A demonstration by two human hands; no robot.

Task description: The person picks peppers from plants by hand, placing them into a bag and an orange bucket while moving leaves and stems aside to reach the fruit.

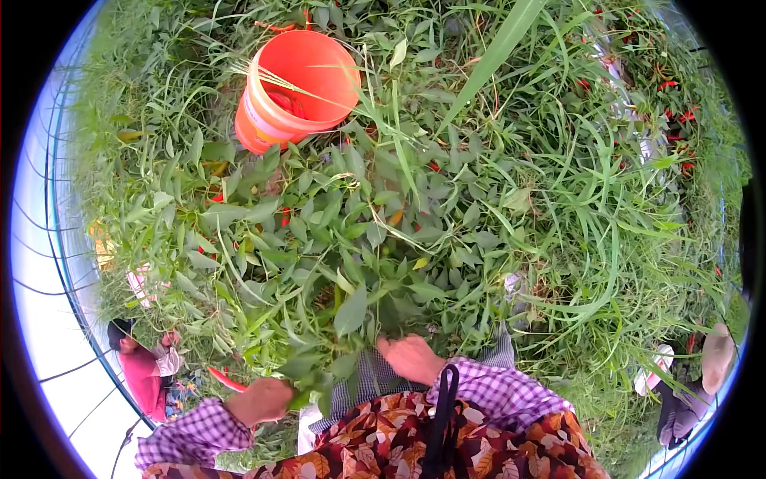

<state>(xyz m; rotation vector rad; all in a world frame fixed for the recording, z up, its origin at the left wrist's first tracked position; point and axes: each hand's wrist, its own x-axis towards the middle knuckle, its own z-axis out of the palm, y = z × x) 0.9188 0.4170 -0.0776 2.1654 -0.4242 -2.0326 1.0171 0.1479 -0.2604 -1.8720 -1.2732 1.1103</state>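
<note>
The grip of the left hand (270,399) is curled, a red pepper (226,379) jutting beside it, whether held unclear; the right hand (411,359) is among leaves (351,311), its closure unclear; beyond, a red bucket (254,120) contains peppers (286,102).

Wall: curved white sheeting (48,335), crossed by thin dark ribs (73,373), seen outward of the left hand (267,399). Ground: largely covered by long-bladed green grass (594,207) ahead of the right hand (411,358).

greenhouse, ribbed white wall (38,188), pepper plants (319,223)
</note>
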